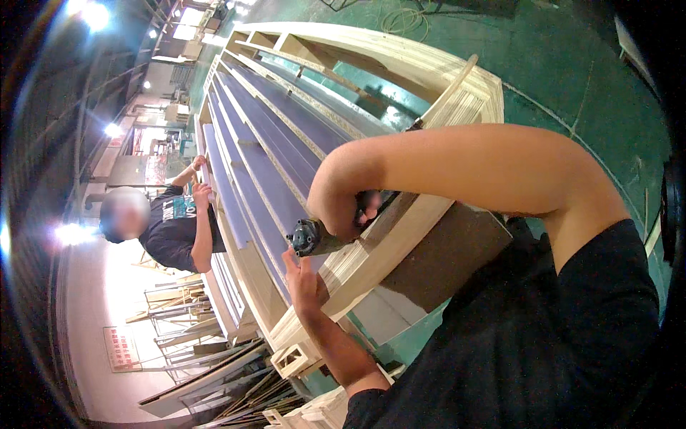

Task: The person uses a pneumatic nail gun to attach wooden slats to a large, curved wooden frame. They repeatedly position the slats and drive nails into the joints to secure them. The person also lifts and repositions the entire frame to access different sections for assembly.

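My right hand (344, 201) is closed around a dark power tool (312, 237) with a round metal end, held against the near edge of a long pale wooden frame (400, 229). My left hand (303, 282) reaches up from below, fingers spread, pressed against the frame's underside just beneath the tool. Grey-blue panels (271, 157) run lengthwise inside the frame. My right forearm crosses the middle of the view and hides part of the frame's near corner.
Another person in a dark shirt (175, 229) stands at the frame's left side with a hand on its edge. Wood offcuts and slats (214, 372) lie piled on the floor below. Green floor (572, 79) lies to the right, bright lamps at far left.
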Motion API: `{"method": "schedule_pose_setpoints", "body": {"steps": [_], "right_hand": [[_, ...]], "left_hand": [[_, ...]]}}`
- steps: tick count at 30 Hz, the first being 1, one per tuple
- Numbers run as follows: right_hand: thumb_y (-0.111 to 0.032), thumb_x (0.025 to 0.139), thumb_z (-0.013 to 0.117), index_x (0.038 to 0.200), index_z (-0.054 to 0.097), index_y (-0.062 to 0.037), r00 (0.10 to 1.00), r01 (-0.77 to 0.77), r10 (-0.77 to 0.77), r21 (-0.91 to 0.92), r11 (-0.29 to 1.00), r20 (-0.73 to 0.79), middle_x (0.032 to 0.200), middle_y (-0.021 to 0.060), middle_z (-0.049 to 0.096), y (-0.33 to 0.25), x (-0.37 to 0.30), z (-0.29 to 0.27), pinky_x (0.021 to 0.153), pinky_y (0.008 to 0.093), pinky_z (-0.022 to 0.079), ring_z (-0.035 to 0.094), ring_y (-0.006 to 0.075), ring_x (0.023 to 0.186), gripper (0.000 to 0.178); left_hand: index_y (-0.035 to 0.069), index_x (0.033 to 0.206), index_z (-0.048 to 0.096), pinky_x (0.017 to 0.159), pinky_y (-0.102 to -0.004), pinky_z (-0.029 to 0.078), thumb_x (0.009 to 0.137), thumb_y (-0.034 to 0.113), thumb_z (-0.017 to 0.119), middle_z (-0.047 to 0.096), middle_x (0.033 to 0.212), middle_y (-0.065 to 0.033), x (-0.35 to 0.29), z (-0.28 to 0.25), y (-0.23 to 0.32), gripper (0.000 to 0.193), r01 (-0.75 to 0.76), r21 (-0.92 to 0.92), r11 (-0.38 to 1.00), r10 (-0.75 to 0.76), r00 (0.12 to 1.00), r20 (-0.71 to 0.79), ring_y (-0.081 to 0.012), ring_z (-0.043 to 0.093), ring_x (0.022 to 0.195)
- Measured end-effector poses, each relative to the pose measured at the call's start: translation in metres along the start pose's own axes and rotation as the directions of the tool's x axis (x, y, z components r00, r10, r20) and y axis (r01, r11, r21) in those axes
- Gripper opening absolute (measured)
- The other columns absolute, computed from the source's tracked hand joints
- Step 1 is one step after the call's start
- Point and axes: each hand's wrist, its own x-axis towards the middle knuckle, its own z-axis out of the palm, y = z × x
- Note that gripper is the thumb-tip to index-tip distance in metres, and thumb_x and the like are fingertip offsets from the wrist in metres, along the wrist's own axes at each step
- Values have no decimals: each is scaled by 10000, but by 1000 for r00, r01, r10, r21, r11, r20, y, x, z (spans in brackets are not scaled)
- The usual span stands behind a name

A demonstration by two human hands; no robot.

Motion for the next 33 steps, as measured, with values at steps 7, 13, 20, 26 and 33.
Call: {"method": "schedule_pose_setpoints", "body": {"steps": [7, 13, 20, 26, 33], "right_hand": [[-117, 814, 697, 812, 622, -20, 999, 22, -18, 102, 995, -37, 697, 69, 612, -4, -15, -8, 557, 345, 521, 614, 195, 590, 123], [-152, 841, 725, 871, 631, 29, 997, 78, -78, 28, 997, 4, 696, 120, 643, 3, -2, -2, 505, 366, 517, 634, 208, 541, 206], [-113, 814, 793, 1052, 682, -3, 976, -184, 186, 29, 983, -116, 826, 66, 697, 14, -35, 17, 548, 299, 556, 656, 149, 605, 285], [-7, 813, 796, 1171, 663, -26, 962, -226, 253, 221, 949, -103, 950, 36, 727, -4, -48, 0, 560, 276, 562, 671, 120, 708, 383], [47, 776, 770, 1309, 615, -53, 955, -282, 294, 202, 938, -33, 1058, 49, 726, -8, -21, -4, 663, 312, 626, 700, 149, 866, 563]], "left_hand": [[146, 1477, 434, 817, -485, 510, 1021, 328, 523, 679, 924, -239, 0, -4, -7, 499, 128, 135, 983, -139, 987, 78, -357, 670, 864], [136, 1504, 424, 911, -577, 490, 1057, 390, 496, 682, 1157, -342, -6, 1, -3, 520, -3, 40, 999, 2, 1000, 13, -534, 655, 1056], [100, 1463, 529, 987, -490, 510, 955, 488, 681, 673, 1166, -261, -23, 1, 6, 658, -136, -24, 990, 137, 984, 114, -461, 644, 1098], [65, 1461, 525, 1159, -507, 396, 608, 634, 907, 443, 1562, -184, -35, -7, -12, 1095, -526, -26, 850, 526, 850, 15, -420, 435, 1437], [59, 1478, 522, 1241, -659, 147, 519, 636, 918, 380, 1648, -121, -28, -3, -46, 1187, -578, 10, 816, 578, 816, -8, -349, 335, 1529]]}}
